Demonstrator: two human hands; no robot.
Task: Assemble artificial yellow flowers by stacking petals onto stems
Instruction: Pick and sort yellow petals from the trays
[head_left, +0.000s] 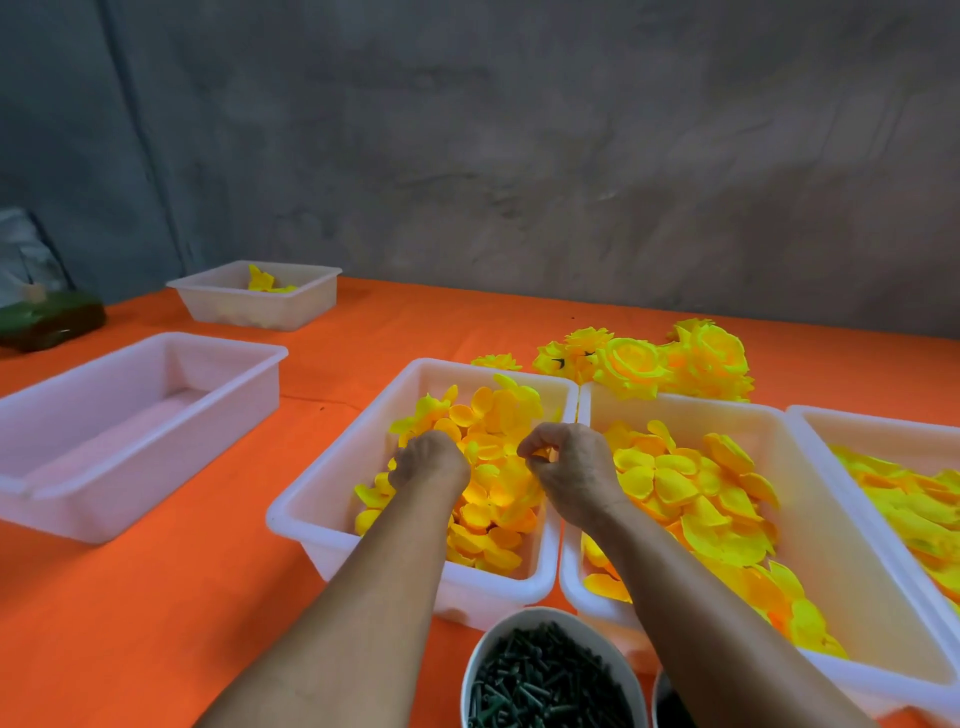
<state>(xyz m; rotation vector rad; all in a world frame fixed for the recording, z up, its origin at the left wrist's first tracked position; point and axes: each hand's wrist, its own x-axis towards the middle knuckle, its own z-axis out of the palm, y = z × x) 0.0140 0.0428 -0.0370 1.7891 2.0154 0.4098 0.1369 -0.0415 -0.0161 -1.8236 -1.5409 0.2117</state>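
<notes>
bench: plain bright orange, no pattern
tub under the hands: translucent white
petals in that tub: yellow, orange-tinted toward their centres
tub right of the hands: white, holding yellow petals
empty tub left of the hands: white with a pinkish cast
finished flowers beyond the hands: bright yellow
bowl nearer than the hands: white rim
stems in the bowl: dark green
wall beyond: mottled grey
</notes>
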